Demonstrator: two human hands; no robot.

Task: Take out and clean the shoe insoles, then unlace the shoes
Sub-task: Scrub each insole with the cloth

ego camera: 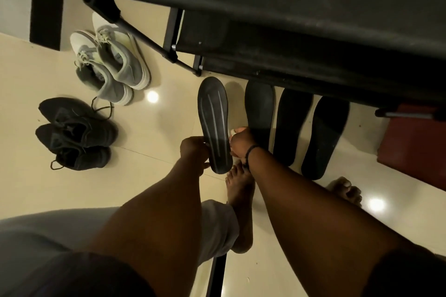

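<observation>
I hold a dark grey insole (214, 120) up over the floor, its ridged underside facing me. My left hand (194, 150) grips its lower left edge. My right hand (241, 141) is at its right edge, fingers curled round a small white cloth (235, 131) pressed against the insole. Three more dark insoles (259, 106) (290, 128) (323, 137) lie side by side on the floor to the right. A black laced pair of shoes (72, 132) sits at the left, with a grey-and-white laced pair (111, 65) behind it.
A black metal-framed rack (289, 19) overhangs the far side, its legs standing near the insoles. A red box (415, 144) stands at the right. My bare feet (241, 190) (345, 190) rest on the glossy cream floor tiles (154, 128).
</observation>
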